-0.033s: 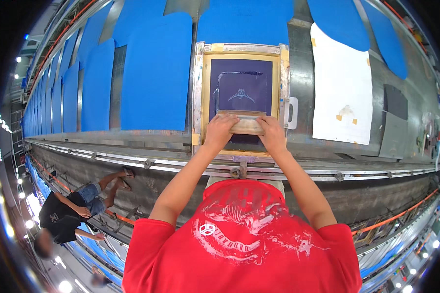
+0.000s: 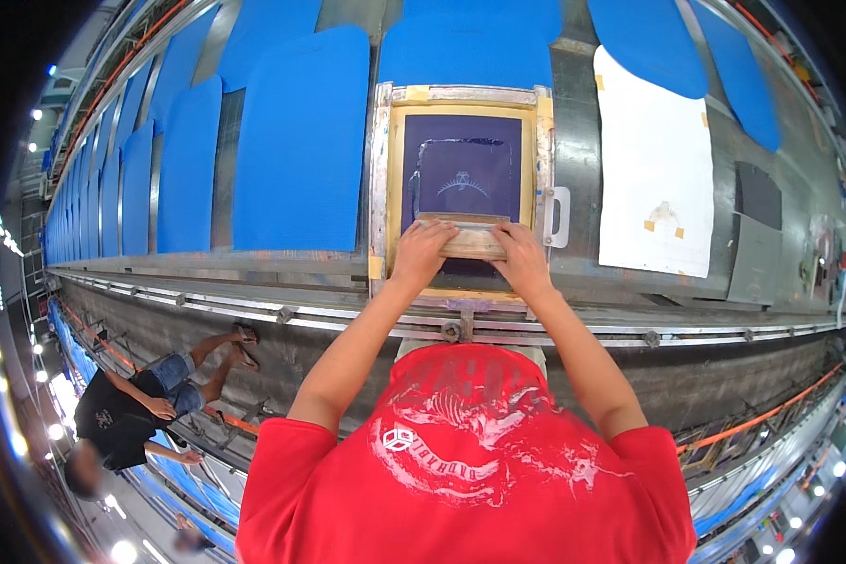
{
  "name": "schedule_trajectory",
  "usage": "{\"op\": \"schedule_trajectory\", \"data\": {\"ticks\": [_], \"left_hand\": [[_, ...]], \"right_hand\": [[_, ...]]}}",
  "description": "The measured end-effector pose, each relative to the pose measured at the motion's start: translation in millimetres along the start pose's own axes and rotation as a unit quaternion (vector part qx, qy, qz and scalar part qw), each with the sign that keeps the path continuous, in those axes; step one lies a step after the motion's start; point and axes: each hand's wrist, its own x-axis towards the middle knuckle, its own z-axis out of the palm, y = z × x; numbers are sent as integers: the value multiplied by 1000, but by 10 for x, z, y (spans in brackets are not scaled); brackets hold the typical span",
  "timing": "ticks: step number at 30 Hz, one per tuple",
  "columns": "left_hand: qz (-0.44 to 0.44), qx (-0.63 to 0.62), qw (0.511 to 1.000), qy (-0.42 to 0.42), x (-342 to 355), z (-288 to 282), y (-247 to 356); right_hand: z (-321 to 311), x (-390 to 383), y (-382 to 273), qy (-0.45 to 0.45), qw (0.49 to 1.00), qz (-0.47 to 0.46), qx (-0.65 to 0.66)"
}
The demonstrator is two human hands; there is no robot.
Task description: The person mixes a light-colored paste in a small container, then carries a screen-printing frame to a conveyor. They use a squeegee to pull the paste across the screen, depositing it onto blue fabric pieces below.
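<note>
Both hands (image 2: 420, 251), fingers bent, grip a wooden bar (image 2: 475, 244) inside the screen frame (image 2: 382, 160)

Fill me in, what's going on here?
A person in a red shirt grips a wooden bar, left hand at one end, right hand at the other. The bar is over the near part of a dark screen in a rectangular frame, closer to the person than the pale arched design. Blue sheets lie left, a white one right.
</note>
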Motion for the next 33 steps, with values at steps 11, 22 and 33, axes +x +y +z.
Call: {"op": "schedule_trajectory", "data": {"ticks": [11,22,33], "left_hand": [[12,1,1000,-22,-165,23,62],[-1,-34,994,101,-711,-762,-179],[-5,-6,1000,26,-1410,-1619,-2270]], "right_hand": [[-270,468,836,246,936,222,122],[-474,724,-687,259,939,154,166],[1679,1575,-1385,280,928,175,170]]}}
